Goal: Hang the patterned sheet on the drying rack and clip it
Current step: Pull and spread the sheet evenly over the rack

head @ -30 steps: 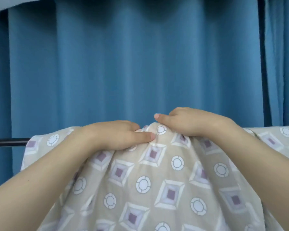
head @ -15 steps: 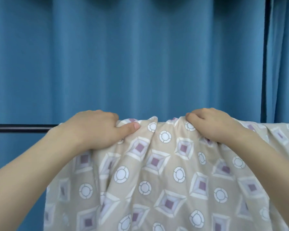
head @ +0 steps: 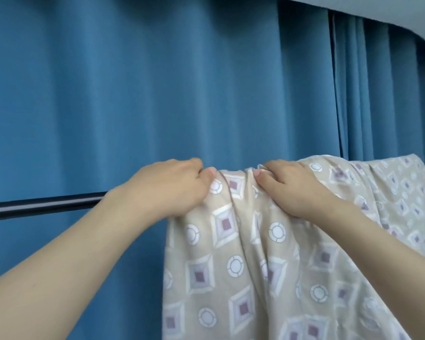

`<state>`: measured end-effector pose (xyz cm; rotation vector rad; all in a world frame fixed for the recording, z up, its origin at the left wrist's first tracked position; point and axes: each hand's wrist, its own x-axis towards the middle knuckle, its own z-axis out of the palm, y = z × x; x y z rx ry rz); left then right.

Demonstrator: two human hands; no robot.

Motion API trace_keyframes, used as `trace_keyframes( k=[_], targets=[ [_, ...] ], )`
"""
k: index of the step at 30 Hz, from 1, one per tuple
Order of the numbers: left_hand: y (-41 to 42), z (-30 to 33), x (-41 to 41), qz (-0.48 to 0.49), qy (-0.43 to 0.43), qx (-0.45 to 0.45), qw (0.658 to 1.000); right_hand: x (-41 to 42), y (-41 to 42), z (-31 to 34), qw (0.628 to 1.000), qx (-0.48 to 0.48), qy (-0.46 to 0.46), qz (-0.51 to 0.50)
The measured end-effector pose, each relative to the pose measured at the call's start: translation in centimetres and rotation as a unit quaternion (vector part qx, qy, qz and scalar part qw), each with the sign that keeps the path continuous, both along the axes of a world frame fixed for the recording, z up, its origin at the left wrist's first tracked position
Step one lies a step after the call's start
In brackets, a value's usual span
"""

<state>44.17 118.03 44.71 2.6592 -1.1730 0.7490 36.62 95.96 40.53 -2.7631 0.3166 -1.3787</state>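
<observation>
A beige patterned sheet (head: 243, 261) with white circles and purple-centred diamonds is draped over the dark bar of the drying rack (head: 44, 204) and hangs down in front of me. My left hand (head: 172, 187) grips the sheet's bunched top at its left edge, fingers curled over the bar. My right hand (head: 292, 187) grips the bunched top a little to the right. The bar is hidden under the fabric from my left hand rightwards. No clip is in view.
A blue curtain (head: 133, 94) fills the background close behind the rack. More of the sheet (head: 398, 192) lies over the bar to the right. A grey ceiling corner (head: 402, 11) shows at the top right.
Both hands have shifted right along the bar with the sheet's top edge and come closer together. More bare bar shows on the left, and the view has turned right.
</observation>
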Motion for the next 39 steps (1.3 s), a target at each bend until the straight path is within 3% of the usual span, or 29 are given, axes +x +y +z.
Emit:
trace_keyframes(
  k=[3,6,8,10,13,21,24,26,29,32,34,37,39],
  targets=[
    [3.8,0.2,1.6,0.025,-0.043,-0.028,0.998,-0.4,2.9,0.0,0.996,0.043,-0.019,-0.071],
    [6.2,-0.2,2.0,0.010,-0.026,-0.027,0.999,-1.1,7.0,0.1,0.992,0.034,-0.090,-0.077],
    [7.0,-1.0,2.2,-0.011,-0.066,-0.002,0.998,-2.0,10.1,0.1,0.994,0.078,-0.039,-0.069],
    [7.4,-1.4,2.7,-0.028,-0.109,0.004,0.994,-2.6,13.0,-0.4,0.984,0.116,0.084,-0.102],
    [7.4,-1.2,3.2,-0.043,-0.118,0.027,0.992,-1.8,15.2,-1.6,0.968,0.083,0.161,-0.172],
    [6.8,-2.1,3.2,-0.091,-0.172,-0.002,0.981,-0.2,14.7,-2.9,0.961,-0.019,0.101,-0.256],
    [6.6,-2.3,3.4,-0.090,-0.194,-0.005,0.977,-0.8,12.7,-1.8,0.976,0.136,0.055,-0.158],
    [6.6,-2.5,3.4,-0.090,-0.206,-0.007,0.974,-1.2,11.6,-1.0,0.962,0.262,-0.014,-0.071],
    [6.8,-2.8,3.2,-0.107,-0.221,-0.013,0.969,-2.0,11.5,0.3,0.946,0.313,-0.081,-0.010],
    [6.7,-2.8,3.2,-0.133,-0.212,-0.017,0.968,-2.9,12.1,1.1,0.958,0.278,-0.066,-0.006],
    [6.3,-2.5,3.5,-0.138,-0.202,-0.002,0.970,-3.5,12.7,1.3,0.971,0.235,0.005,-0.040],
    [5.5,-1.8,4.0,-0.134,-0.163,0.014,0.977,-3.9,12.6,0.7,0.973,0.081,0.122,-0.179],
    [5.2,-1.4,4.0,-0.122,-0.138,0.015,0.983,-4.2,11.8,-0.1,0.962,-0.015,0.133,-0.239]
  ],
)
